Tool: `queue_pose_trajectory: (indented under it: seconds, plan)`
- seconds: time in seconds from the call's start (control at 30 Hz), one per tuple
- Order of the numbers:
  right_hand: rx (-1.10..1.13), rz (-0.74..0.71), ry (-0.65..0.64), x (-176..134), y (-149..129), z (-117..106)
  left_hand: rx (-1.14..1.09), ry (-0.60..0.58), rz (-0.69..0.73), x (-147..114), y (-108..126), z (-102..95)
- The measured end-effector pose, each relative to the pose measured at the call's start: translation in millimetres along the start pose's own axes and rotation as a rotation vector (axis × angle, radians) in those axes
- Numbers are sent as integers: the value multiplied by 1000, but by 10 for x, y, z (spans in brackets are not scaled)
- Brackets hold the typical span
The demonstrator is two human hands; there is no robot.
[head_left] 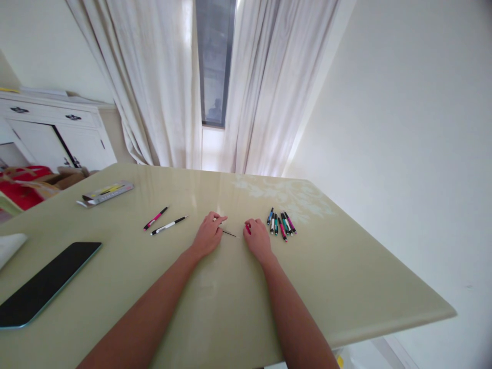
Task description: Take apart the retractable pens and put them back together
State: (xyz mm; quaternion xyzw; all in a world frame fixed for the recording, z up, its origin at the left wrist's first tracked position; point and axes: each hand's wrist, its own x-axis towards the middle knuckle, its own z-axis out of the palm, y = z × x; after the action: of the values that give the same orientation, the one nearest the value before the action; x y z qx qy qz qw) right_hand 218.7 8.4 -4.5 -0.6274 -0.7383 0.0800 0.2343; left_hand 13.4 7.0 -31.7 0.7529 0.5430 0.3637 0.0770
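Note:
My left hand [209, 234] rests on the table with its fingers curled. From it a thin dark pen refill [229, 233] points toward the right hand; its other end is hidden by the fingers. My right hand [258, 238] is closed around a pink pen piece [248, 229], mostly covered by the fingers. Just right of that hand lie several pens [282, 224] side by side, blue, white, green and pink with black grips. Left of my left hand are a pink-and-black pen [156, 218] and a white-and-black pen [169, 225], lying apart.
On the pale green table [230, 307], an opened pen box [107, 193] lies at the far left. Nearer on the left is a dark tablet [48, 284] beside a white object [11, 247]. Behind stand a white cabinet [57, 123] and curtains [161, 87]. A wall [415, 128] is on the right.

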Motion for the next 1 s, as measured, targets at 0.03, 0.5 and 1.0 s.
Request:
queue_pose_trajectory:
  seconds: [0.03,0.5,1.0]
  plan:
    - [-2,-1,1,0,1,3,0,4,21,-8,-7,10]
    - [-64,-39,-12,-14,-34,-12,-2,4,57,40,73,-80]
    - [-7,2,-17,8,-14,-32,52,-86,17,12,0,-5]
